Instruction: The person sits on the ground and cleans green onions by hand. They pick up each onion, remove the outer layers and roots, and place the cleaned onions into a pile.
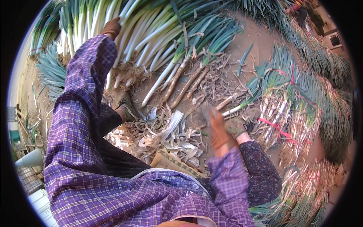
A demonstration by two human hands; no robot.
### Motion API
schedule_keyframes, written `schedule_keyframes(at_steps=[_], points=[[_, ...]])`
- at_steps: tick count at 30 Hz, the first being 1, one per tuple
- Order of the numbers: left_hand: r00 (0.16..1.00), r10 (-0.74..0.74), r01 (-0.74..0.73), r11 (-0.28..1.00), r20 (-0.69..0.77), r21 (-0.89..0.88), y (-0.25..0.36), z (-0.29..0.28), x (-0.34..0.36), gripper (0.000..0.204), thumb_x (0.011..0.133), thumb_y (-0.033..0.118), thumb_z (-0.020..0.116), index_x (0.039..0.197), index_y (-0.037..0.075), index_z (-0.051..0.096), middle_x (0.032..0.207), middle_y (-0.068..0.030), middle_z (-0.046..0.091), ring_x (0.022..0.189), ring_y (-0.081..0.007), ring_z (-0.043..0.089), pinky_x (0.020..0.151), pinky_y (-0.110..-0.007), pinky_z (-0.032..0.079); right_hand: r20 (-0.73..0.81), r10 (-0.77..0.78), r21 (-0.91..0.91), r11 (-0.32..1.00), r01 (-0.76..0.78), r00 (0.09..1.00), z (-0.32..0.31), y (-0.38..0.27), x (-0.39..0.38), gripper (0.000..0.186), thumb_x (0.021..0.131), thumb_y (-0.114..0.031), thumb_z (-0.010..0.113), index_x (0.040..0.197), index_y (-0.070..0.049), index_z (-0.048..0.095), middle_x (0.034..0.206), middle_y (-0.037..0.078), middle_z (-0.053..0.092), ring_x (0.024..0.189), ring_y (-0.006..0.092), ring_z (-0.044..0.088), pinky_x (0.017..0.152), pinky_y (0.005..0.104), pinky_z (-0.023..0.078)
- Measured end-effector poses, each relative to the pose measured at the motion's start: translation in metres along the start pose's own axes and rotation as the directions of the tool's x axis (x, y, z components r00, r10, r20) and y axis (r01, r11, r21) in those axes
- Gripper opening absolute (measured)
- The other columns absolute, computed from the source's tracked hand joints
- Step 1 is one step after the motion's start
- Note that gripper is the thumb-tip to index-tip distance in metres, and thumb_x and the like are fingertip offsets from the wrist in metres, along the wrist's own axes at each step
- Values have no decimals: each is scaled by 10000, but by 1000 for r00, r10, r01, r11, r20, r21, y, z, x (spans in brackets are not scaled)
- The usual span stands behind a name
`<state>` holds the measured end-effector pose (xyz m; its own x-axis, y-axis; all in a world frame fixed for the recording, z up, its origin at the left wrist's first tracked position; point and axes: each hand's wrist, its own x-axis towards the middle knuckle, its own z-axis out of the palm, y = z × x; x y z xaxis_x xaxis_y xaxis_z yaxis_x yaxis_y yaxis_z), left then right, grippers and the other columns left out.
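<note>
My left hand (112,27), in an orange-brown glove, reaches up into a big pile of white-stemmed leeks (143,34), its fingers curled on one of the stalks. My right hand (214,126), gloved in orange with greyish fingertips, is blurred at the centre right, near a loose leek (234,111) and an unpeeled brown stalk (225,103); whether it holds anything cannot be told. Between my arms lie peeled dry skins (174,134). More leeks with brown, unpeeled stems (180,87) lie just below the pile.
Bundles tied with pink bands (287,98) lie at the right, more dark green leek tops (264,17) behind. My booted feet (236,126) stand either side of the scraps. Grey-green leeks (51,79) lie at the left, above pale containers (30,159). A patterned cardboard-like piece (162,160) lies before me.
</note>
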<state>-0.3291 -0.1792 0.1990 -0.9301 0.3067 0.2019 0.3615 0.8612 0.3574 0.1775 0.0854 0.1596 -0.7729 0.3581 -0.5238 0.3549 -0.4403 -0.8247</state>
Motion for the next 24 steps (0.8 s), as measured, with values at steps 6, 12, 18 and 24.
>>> schedule_keyframes(at_steps=[6,12,18,24], points=[[942,-189,47,893,278,447,75,10,-34,392,955,109,396,1343,141,442,1054,-207,634,972,-293,628,795,-415,540,-105,192,188,967,-170,976,5,62,-111,393,952,-317,535,1173,8,545,1014,127,631,886,205,651,733,287,539],[860,228,-316,941,457,124,163,108,-203,267,853,295,561,1040,107,596,922,-183,652,867,-333,647,745,-453,506,-125,109,259,963,-74,986,11,47,-104,297,961,-286,539,1119,-37,582,992,68,647,834,127,641,676,228,508],[840,-89,149,986,535,-71,212,228,-284,323,805,237,575,1044,26,520,990,-314,612,936,-460,600,848,-502,451,-194,163,338,937,-90,967,4,50,-116,344,953,-265,548,1147,19,548,971,117,651,816,167,649,690,272,543],[849,39,352,701,526,-621,266,143,-296,350,784,94,639,1087,-21,507,858,-116,586,778,-180,507,706,-336,450,-287,-22,36,999,34,958,4,79,-80,271,959,-227,498,1127,-34,585,1040,140,652,943,272,635,765,352,504]])
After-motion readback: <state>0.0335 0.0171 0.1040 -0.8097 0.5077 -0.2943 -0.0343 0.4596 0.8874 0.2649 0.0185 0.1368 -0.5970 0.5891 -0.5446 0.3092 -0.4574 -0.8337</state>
